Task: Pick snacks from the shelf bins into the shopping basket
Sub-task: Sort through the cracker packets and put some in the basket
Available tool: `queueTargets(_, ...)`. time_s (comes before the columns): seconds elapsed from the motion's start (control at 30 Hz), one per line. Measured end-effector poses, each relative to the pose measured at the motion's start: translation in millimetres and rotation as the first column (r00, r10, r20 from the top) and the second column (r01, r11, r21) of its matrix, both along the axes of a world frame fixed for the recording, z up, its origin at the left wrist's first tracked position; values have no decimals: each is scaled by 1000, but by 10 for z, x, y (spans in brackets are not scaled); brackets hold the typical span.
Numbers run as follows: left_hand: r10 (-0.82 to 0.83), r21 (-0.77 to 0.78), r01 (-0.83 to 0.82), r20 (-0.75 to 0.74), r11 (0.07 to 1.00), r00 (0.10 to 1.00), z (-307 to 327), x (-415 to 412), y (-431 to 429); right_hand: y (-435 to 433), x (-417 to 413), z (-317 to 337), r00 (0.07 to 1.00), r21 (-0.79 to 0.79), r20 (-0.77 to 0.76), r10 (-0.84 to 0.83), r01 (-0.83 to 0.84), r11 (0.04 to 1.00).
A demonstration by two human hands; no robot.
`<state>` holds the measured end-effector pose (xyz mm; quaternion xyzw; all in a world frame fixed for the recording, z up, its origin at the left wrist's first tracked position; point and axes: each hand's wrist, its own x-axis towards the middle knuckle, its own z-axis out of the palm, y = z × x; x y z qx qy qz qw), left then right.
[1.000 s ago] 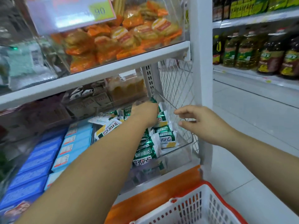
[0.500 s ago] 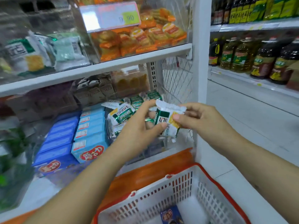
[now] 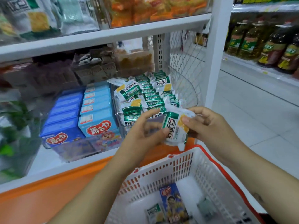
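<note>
Green and white, the snack packet (image 3: pixel 175 128) is being pinched by our right hand (image 3: pixel 212 126) at one edge and our left hand (image 3: pixel 144 133) at the other. We are holding it just above the basket (image 3: pixel 182 160) rim, near the shelf bin (image 3: pixel 196 97). Inside the basket, a blurred, seemingly similar packet (image 3: pixel 155 213) is lying.

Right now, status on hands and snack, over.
Left hand, right hand both pinch one green-white snack packet. Packet over far rim of shopping basket, not yet in. Nothing between.
</note>
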<state>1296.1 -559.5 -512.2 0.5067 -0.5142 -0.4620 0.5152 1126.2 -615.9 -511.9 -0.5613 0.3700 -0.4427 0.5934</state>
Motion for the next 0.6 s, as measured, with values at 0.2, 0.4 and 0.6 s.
queueTargets(0.2, 102, 205, -33, -337, 978, 936, -162, -131, 63, -28, 21, -108, 989, 198, 109, -103, 80, 977)
queueTargets(0.4, 169, 183, -116, -309, 976, 936, -185, -173, 68, 1, 54, -174, 976, 275, 151, -155, 109, 955)
queueTargets(0.6, 152, 144, -110, -327, 983, 933, -160, -143, 78, 4, 63, -173, 973, 337, 213, -90, 14, 942)
